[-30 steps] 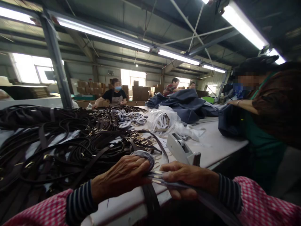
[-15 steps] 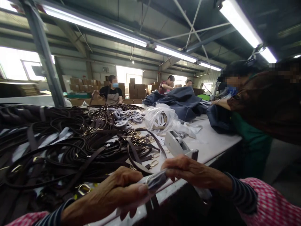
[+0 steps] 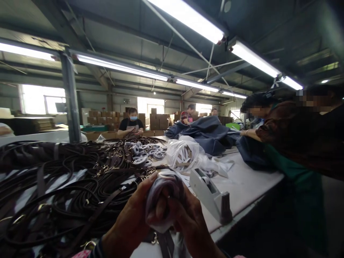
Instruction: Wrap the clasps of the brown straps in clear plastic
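A rolled strap bundle in clear wrap (image 3: 164, 179) is held up in front of me, close to the table's front edge. My left hand (image 3: 131, 211) wraps round its left side. From the right, my right hand (image 3: 192, 215) grips it, with fingers inside the loop. A dark strap end with a metal ring (image 3: 161, 242) hangs below. The grey tape dispenser (image 3: 208, 195) stands just right of my right hand. Dark straps with gold clasps (image 3: 99, 182) are heaped to the left of my hands.
White-wrapped rings (image 3: 142, 154) lie beyond the straps, beside a clear plastic bag (image 3: 182, 152). Dark blue fabric (image 3: 201, 132) is piled farther back. A person in a dark sleeve (image 3: 290, 125) leans over the right side; a masked person (image 3: 130, 125) is across the table.
Both hands have come together and lifted the wrapped bundle, now turned so its loop faces me. The view has tilted up. The masked person's hands have come together.
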Motion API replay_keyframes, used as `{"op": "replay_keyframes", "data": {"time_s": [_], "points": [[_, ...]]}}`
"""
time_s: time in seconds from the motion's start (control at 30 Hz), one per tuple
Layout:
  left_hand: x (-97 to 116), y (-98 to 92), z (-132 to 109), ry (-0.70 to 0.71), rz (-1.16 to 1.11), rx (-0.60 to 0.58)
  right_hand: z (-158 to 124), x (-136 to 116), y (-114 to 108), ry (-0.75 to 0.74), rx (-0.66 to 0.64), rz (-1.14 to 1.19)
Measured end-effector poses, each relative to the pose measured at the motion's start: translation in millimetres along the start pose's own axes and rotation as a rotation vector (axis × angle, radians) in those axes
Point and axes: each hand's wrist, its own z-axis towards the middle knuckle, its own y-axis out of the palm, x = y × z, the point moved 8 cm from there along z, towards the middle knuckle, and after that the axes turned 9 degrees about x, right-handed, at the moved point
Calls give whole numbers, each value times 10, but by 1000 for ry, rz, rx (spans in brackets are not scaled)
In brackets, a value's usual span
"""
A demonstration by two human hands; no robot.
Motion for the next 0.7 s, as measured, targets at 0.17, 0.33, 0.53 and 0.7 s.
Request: {"op": "replay_keyframes", "data": {"time_s": [0.17,0.33,0.53,0.7], "points": [[65,-104,57,69,11,64,73,11,23,-54,84,-13],[137,-201,135,131,-1,176,203,26,-20,-227,104,-207],[357,-212,88,250,-46,168,398,-194,2,-385,31,-390],[474,-222,-79,241,106,-10,323,-460,130,-508,-152,-458]]}}
